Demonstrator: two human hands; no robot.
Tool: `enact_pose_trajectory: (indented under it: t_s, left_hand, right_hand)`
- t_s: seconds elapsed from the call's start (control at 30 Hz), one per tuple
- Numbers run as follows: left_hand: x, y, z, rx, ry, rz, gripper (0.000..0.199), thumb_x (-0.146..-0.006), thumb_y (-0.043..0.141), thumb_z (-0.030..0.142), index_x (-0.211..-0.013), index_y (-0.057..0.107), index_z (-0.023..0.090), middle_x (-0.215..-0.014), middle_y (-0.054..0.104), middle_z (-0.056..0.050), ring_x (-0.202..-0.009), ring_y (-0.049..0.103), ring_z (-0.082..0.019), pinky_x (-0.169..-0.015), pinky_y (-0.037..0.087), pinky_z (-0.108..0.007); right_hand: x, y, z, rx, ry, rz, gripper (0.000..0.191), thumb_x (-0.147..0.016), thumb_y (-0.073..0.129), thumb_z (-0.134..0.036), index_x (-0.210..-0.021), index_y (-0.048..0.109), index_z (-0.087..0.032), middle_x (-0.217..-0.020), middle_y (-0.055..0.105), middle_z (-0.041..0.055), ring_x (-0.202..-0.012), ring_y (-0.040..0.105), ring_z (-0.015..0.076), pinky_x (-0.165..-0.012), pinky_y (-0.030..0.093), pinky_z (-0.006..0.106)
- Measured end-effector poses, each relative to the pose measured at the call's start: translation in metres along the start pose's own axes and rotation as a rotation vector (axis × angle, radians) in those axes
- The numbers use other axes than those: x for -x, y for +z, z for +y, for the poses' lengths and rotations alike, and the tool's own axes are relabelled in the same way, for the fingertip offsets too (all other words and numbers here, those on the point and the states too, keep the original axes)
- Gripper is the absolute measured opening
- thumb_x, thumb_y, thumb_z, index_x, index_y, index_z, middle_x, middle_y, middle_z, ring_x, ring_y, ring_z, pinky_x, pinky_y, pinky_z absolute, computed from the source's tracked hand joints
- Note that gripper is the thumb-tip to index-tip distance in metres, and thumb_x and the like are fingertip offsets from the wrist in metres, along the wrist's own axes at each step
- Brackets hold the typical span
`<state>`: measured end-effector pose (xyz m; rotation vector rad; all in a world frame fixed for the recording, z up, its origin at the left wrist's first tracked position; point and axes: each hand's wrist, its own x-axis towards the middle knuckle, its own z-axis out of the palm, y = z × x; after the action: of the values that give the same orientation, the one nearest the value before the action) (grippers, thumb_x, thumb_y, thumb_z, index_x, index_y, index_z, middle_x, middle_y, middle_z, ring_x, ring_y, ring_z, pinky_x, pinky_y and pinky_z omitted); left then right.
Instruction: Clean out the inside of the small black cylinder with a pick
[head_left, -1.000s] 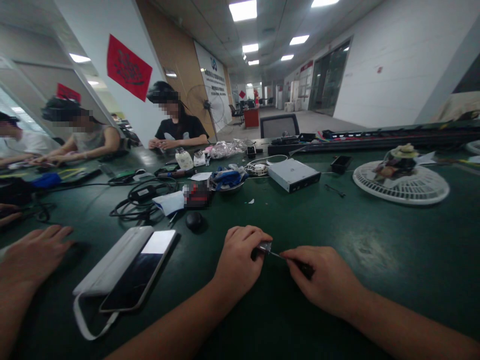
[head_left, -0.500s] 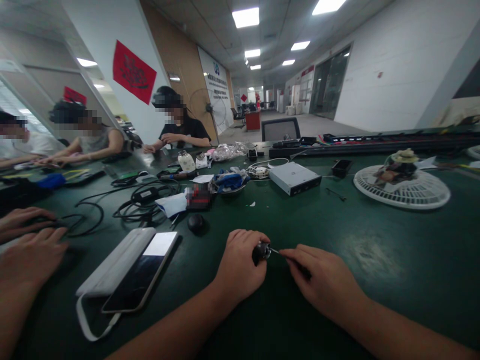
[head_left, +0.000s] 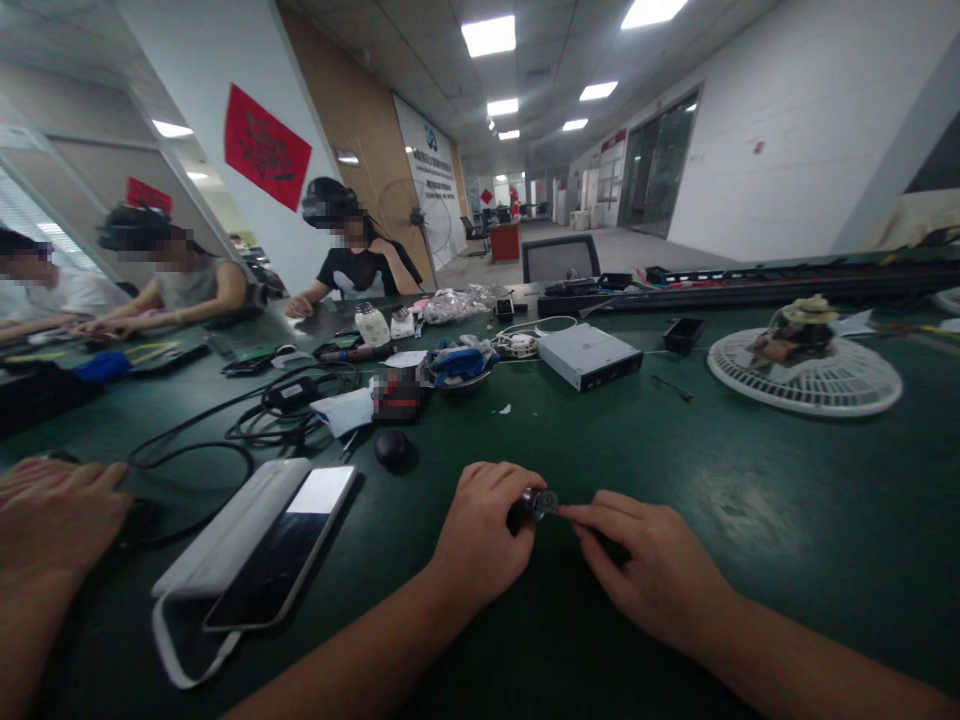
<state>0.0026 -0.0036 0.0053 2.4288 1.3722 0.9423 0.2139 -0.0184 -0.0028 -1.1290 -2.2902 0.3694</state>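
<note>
Pinching a small dark part [head_left: 534, 503] just above the desk [head_left: 750, 480], the left hand [head_left: 480, 535] closed round it; the right hand [head_left: 645, 565], fingers shut on a thin tool [head_left: 600, 540], met it from the right.

Matt green table [head_left: 750, 470], glossy phone [head_left: 277, 560]
</note>
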Motion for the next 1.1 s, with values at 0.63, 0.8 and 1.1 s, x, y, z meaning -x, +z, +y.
enact_pose_trajectory:
  t_s: [0.63, 0.8, 1.1]
  left_hand:
    - [0.002, 0.006, -0.01, -0.001, -0.23, 0.094, 0.038, -0.079, 0.065, 0.009, -0.114, 0.063, 0.025, -0.108, 0.071, -0.004, -0.103, 0.064, -0.026, -0.093, 0.048, -0.047]
    - [0.002, 0.008, -0.013, -0.006, -0.239, 0.084, 0.037, -0.082, 0.067, 0.014, -0.117, 0.063, 0.023, -0.112, 0.07, -0.007, -0.105, 0.064, -0.028, -0.093, 0.049, -0.05]
    - [0.0, 0.004, -0.004, 0.012, -0.079, -0.089, 0.036, -0.079, 0.066, 0.006, -0.11, 0.065, 0.025, -0.108, 0.07, -0.001, -0.103, 0.061, -0.024, -0.095, 0.045, -0.044]
  right_hand:
    - [-0.001, -0.002, -0.007, -0.028, 0.072, -0.118, 0.019, -0.091, 0.062, -0.027, -0.106, 0.073, -0.027, -0.078, 0.075, -0.0016, -0.065, 0.068, 0.0174, -0.058, 0.046, 0.029]
    - [-0.001, 0.001, -0.006, -0.025, -0.084, -0.26, 0.023, -0.093, 0.063, -0.028, -0.113, 0.073, -0.03, -0.089, 0.078, -0.0007, -0.075, 0.072, 0.0185, -0.066, 0.048, 0.029]
    - [-0.003, 0.002, -0.003, -0.101, 0.081, -0.096, 0.013, -0.08, 0.062, -0.011, -0.088, 0.063, -0.022, -0.082, 0.067, -0.0017, -0.068, 0.062, 0.0157, -0.061, 0.042, 0.027]
